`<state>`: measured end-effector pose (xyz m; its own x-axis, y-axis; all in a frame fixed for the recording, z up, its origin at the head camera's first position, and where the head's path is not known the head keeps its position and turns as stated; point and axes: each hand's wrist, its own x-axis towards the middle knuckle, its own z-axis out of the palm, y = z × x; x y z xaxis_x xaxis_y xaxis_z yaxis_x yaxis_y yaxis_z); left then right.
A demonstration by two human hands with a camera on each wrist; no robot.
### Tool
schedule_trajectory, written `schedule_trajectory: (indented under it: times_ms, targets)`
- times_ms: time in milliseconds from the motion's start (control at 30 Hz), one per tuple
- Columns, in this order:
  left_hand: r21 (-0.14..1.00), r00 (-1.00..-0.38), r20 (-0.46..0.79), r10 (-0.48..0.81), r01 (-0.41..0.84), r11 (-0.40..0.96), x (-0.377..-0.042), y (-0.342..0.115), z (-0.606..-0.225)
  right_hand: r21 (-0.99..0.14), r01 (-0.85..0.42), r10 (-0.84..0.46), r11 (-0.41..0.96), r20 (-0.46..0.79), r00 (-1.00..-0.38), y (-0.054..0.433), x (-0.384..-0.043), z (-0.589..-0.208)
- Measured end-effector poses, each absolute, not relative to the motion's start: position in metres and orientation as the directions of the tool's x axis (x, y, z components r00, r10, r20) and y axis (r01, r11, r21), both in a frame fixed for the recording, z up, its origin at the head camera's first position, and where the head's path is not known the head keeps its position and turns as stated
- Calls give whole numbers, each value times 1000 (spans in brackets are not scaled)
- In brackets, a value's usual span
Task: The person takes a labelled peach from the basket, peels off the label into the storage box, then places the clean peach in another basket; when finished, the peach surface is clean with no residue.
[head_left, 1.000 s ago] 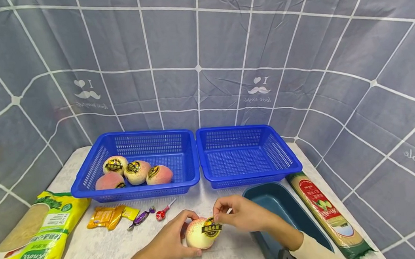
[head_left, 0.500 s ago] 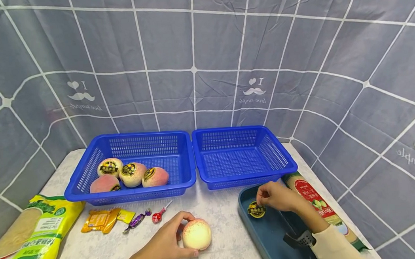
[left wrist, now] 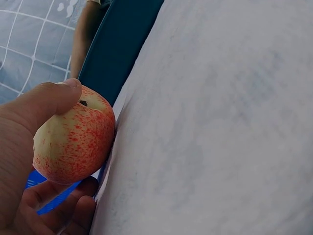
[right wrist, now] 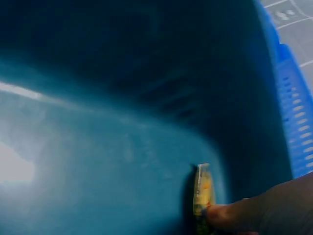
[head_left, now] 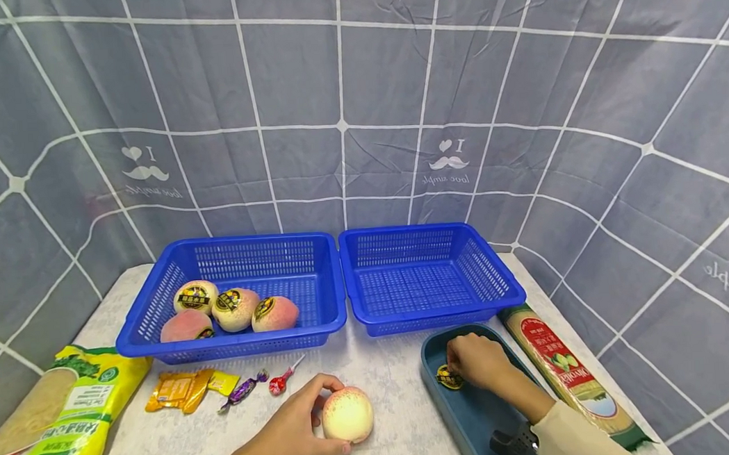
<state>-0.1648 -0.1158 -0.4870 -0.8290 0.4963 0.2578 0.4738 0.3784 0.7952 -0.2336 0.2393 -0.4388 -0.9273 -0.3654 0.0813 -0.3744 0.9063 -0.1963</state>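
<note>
We steady the peach (head_left: pixel 347 414) in our cupped left hand (head_left: pixel 292 429); our right hand (head_left: pixel 476 361) pinches the sticker (head_left: pixel 449 377), pressing it down inside the tray (head_left: pixel 428 349).

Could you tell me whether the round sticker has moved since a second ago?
Yes. The sticker has left the peach and gone right, into the dark blue tray, where the right hand pinches it.

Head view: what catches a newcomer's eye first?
Two blue baskets sit side by side at the back of the table, the left one holding four stickered peaches. Up front, the left hand holds a bare peach; the right hand pinches a sticker inside a teal bin.
</note>
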Motion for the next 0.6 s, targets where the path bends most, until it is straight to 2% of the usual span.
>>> schedule_trajectory:
  times_ms: [300, 433, 533, 600]
  targets:
    - [795, -829, 252, 498, 471, 382, -165, -117, -487, -131, -346, -333, 929, 109, -936, 239, -233, -445]
    - [799, -826, 255, 503, 473, 372, -165, -117, -487, -138, -336, -328, 932, 80, -941, 238, -233, -443]
    - [799, -821, 258, 510, 477, 365, -165, -117, -487, -208, -386, -385, 899, 47, -922, 242, -235, -435]
    - [798, -819, 259, 511, 480, 365, -165, -117, -487, -312, -489, -496, 815, 62, -866, 249, -239, -426]
